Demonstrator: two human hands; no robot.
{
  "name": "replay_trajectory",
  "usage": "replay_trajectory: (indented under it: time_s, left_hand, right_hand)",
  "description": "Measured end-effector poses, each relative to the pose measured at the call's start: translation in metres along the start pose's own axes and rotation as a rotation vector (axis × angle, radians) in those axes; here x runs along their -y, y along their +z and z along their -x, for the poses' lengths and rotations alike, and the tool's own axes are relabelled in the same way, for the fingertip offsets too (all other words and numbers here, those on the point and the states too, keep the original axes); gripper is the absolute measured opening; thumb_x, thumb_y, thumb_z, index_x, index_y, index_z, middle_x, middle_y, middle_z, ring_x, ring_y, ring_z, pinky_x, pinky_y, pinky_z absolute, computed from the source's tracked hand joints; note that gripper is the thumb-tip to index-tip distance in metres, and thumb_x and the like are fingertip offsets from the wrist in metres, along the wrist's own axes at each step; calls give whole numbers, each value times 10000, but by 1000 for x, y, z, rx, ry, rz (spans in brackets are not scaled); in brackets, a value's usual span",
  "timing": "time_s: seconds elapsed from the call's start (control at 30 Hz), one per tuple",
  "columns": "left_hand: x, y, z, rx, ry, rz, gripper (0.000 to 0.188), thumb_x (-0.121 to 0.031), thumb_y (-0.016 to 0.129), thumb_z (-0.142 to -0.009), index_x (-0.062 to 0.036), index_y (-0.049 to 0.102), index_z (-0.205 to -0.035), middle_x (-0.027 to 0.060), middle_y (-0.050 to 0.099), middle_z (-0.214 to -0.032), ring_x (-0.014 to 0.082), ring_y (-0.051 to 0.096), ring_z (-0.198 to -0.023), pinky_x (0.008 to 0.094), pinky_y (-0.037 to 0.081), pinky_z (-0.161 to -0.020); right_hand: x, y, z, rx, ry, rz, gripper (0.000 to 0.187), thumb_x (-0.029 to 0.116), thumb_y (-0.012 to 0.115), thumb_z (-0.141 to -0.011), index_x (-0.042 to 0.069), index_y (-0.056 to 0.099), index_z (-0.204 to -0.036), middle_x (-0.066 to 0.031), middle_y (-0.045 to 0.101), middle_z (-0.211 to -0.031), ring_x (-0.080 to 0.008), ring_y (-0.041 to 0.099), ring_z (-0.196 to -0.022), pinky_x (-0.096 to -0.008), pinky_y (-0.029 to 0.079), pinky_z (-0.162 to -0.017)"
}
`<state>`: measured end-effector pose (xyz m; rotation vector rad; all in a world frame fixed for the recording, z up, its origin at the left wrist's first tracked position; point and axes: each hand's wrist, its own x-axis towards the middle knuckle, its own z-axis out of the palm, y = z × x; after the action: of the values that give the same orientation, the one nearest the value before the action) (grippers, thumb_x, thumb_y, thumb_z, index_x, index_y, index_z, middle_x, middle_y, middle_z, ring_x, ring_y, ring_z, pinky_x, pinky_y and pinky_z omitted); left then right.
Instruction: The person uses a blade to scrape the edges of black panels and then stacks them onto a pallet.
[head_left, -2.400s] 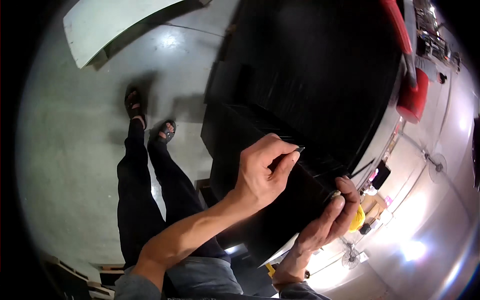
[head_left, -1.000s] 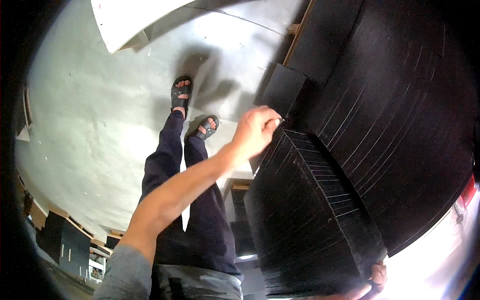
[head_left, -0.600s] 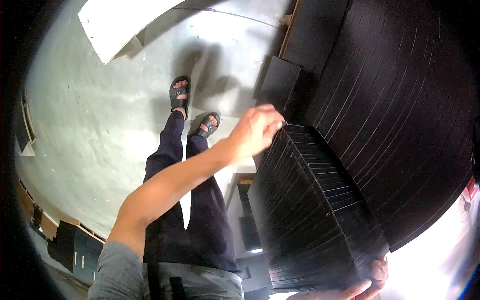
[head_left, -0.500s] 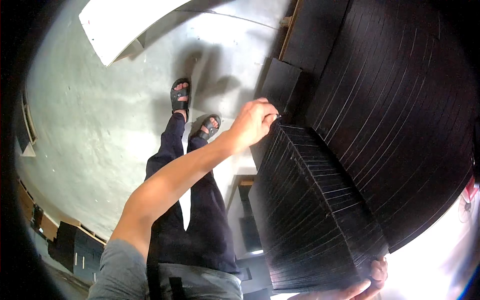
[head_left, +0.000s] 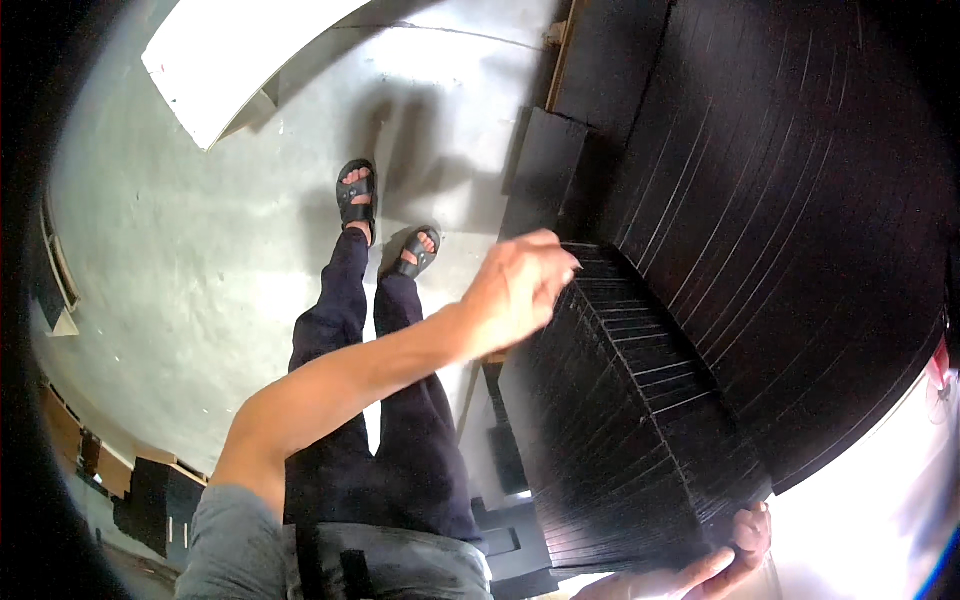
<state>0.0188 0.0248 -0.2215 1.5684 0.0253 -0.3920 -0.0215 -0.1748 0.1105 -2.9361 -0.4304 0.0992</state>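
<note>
Your black block point(head_left: 610, 450), scored with pale lines, stood right of your legs point(head_left: 420, 440), a streaked dark panel point(head_left: 780, 220) behind it, a white board point(head_left: 230, 65) far left. Your right hand point(head_left: 735, 560) gripped its near right corner; your left hand point(head_left: 515, 290) curled at its far end, too blurred to tell any pinch.

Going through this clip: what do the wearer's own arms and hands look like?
Both the left hand and right hand show no gloves. A plain grey sleeve ends above the left elbow; the right sleeve is out of view.
</note>
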Motion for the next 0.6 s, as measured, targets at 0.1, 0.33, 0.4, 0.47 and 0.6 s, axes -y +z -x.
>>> replay_trajectory:
  time_s: [0.1,0.33,0.4,0.47,0.6]
  left_hand:
    - [-20,-8,7,4,34,127,134,-2,671,-873,14,726,-994,160,682,-873,278,675,-715,388,538,-643]
    - [23,4,1,-56,-58,-155,118,-16,666,-879,13,736,-970,172,694,-878,315,668,-720,404,540,-675]
    - [-15,-6,4,56,6,14,128,17,654,-881,19,728,-985,171,681,-868,297,669,-707,378,542,-647]
    - [-30,-5,10,2,68,105,131,30,649,-878,25,723,-986,167,663,-837,288,664,-691,369,532,-622]
    - [10,-13,-8,-41,-92,-98,101,1,665,-876,55,725,-937,186,676,-851,296,667,-702,401,548,-721]
  right_hand:
    - [-79,-74,70,503,-116,-172,320,356,484,-1022,43,551,-1039,-153,605,-1064,-293,565,-1111,-500,392,-1064]
    - [53,33,-12,-175,385,198,304,322,449,-1029,31,535,-1032,-147,588,-1051,-298,555,-1097,-505,399,-1050]
    - [55,34,-18,-194,405,212,302,315,439,-1029,30,537,-1040,-144,590,-1060,-295,552,-1113,-501,396,-1059]
    - [61,34,-21,-197,419,221,301,308,429,-1029,29,538,-1047,-141,592,-1070,-293,550,-1129,-498,392,-1068]
    - [65,41,-25,-193,447,205,300,294,410,-1029,26,540,-1063,-135,596,-1089,-287,544,-1162,-491,386,-1086]
